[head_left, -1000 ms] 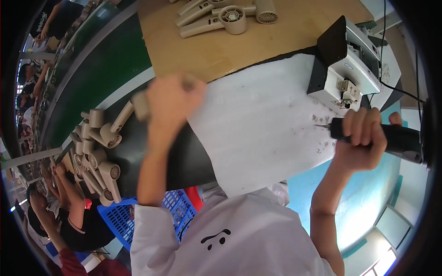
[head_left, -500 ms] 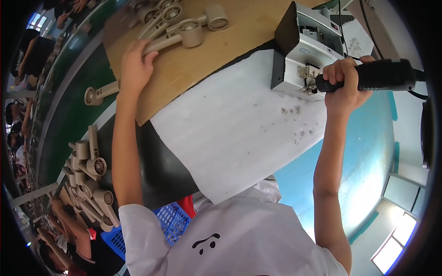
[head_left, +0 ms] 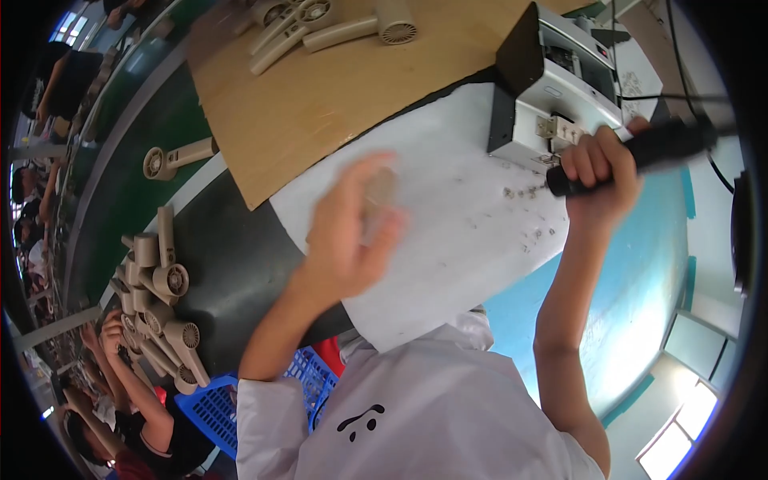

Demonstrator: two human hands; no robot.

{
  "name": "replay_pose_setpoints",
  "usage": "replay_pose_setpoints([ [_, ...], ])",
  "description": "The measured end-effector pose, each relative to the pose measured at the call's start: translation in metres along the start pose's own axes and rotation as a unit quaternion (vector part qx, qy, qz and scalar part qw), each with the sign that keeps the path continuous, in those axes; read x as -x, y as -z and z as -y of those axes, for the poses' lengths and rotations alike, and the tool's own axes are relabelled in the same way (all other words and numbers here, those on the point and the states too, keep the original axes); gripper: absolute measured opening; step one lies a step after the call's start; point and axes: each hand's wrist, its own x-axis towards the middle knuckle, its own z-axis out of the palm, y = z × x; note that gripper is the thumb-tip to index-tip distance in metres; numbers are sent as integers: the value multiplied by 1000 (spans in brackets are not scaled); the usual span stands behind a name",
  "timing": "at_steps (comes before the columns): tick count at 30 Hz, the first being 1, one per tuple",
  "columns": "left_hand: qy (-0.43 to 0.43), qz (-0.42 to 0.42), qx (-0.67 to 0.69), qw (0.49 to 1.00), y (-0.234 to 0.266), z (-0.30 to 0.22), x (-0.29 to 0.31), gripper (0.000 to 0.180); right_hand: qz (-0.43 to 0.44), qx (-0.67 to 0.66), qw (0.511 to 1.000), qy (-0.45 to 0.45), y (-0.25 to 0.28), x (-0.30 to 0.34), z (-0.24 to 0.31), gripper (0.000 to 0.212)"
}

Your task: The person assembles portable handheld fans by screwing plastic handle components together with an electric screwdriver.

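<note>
Blurred by motion, my left hand is closed round a beige handheld fan above the white sheet. My fingers hide most of that fan. On the right, my right hand grips a black electric screwdriver, its tip pointing left over the sheet. Close to that tip stands a white and black box-shaped machine with a small metal fixture on its front. Small dark screws lie scattered on the sheet between my hands.
More beige fans lie on the brown cardboard ahead. A heap of fans sits at the left, near a co-worker's arm. A blue basket is low by my left side. Cables hang at the right.
My left hand has come back and right from the cardboard to above the sheet, carrying one fan. The screwdriver's tip has swung down and slightly away from the machine.
</note>
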Motion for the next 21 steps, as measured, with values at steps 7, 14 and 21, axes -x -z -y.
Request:
replay_pose_setpoints([
  [7, -173, 65, -11, 983, -26, -4, 4, 34, 212, -185, 956, 83, -62, 47, 10, 25],
  [14, -171, 83, -23, 981, -27, -6, 6, 34, 218, -164, 960, 56, -67, 56, 6, 24],
  [21, -178, 143, -97, 969, -24, -11, 8, 34, 218, -131, 966, 47, -75, 67, -14, 33],
])
